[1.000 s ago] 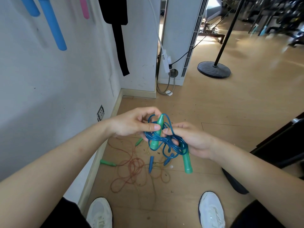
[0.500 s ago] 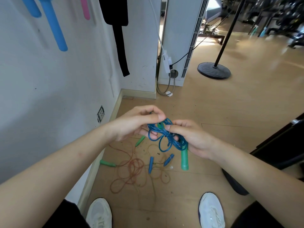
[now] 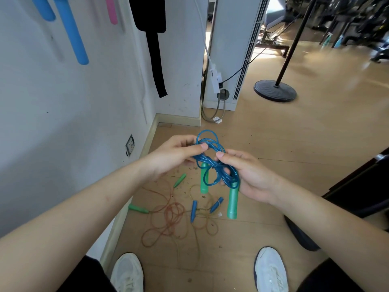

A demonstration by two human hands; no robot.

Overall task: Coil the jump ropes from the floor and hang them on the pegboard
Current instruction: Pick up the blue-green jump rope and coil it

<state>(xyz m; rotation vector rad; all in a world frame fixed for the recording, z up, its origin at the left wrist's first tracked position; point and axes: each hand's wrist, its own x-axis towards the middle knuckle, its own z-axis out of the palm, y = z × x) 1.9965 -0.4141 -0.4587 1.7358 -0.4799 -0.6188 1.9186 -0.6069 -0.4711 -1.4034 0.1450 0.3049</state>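
Note:
I hold a blue jump rope with green handles, bundled in loops, at chest height above the floor. My left hand pinches the rope's upper loops between thumb and fingers. My right hand grips the lower coils, and one green handle hangs below it; the other green handle hangs between my hands. On the floor lie an orange rope with green handles and a yellowish rope with blue handles, both loose and tangled.
The white wall on the left carries hanging blue handles, a pink one and a black strap. A white unit with cables stands ahead, a black stand base to its right. My shoes are below.
My left hand has pulled a loop of the blue rope upward above the bundle. The second green handle now hangs down between my hands. The floor ropes lie unchanged.

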